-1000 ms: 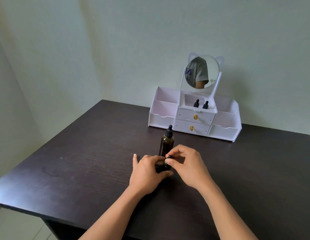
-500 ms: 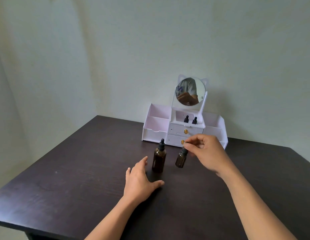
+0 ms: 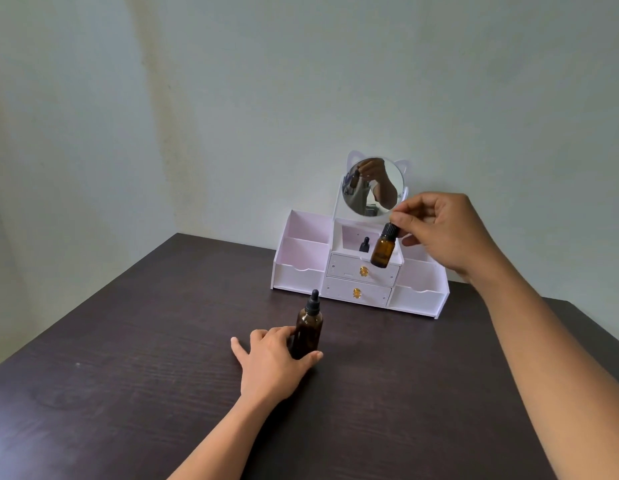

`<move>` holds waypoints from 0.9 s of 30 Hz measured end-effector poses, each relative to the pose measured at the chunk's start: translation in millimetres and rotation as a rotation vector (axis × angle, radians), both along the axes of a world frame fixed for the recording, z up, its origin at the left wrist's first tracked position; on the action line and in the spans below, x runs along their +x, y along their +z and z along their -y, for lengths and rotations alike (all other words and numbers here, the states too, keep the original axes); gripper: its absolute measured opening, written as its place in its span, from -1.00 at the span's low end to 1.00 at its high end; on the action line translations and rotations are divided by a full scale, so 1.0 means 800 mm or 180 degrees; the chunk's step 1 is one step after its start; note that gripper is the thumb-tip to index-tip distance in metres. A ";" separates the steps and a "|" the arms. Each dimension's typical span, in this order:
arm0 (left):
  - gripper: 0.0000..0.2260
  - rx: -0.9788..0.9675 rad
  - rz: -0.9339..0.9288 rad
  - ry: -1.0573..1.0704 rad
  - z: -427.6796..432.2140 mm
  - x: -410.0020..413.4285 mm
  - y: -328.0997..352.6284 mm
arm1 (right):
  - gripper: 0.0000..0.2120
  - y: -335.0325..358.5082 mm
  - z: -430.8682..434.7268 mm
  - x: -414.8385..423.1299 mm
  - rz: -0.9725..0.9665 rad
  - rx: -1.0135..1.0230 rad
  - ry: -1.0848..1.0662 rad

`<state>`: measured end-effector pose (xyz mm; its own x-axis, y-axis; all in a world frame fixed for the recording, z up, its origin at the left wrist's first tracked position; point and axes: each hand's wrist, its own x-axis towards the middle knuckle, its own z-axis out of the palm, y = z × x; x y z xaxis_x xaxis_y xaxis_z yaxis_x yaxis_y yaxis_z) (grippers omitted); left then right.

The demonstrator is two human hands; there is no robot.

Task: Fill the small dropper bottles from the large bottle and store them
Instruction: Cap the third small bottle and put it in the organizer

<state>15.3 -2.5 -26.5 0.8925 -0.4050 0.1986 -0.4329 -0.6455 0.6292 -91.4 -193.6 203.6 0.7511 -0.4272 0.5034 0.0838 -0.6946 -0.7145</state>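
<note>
The small dropper bottle (image 3: pixel 382 249) has risen from beside the large bottle (image 3: pixel 310 327), and now hangs in the air in front of the top middle compartment of the white organizer (image 3: pixel 301 271). The right grip (image 3: pixel 439 230) pinches its black cap between thumb and fingertips, with the amber body tilted slightly below. The left grip (image 3: pixel 271 358) has slid forward on the tabletop (image 3: pixel 128 375). Its thumb and forefinger now close round the base of the large bottle, which stands upright, well short of the organizer. A second small bottle (image 3: pixel 364 244) stands inside that top compartment, above two drawers with gold knobs. The round mirror (image 3: pixel 372 187) on top reflects the raised hand and bottle.
</note>
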 end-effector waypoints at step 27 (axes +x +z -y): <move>-0.47 0.0058 0.0140 -0.0018 0.003 0.005 -0.009 | -0.92 -0.070 0.091 0.186 -0.0798 -0.1043 -0.0946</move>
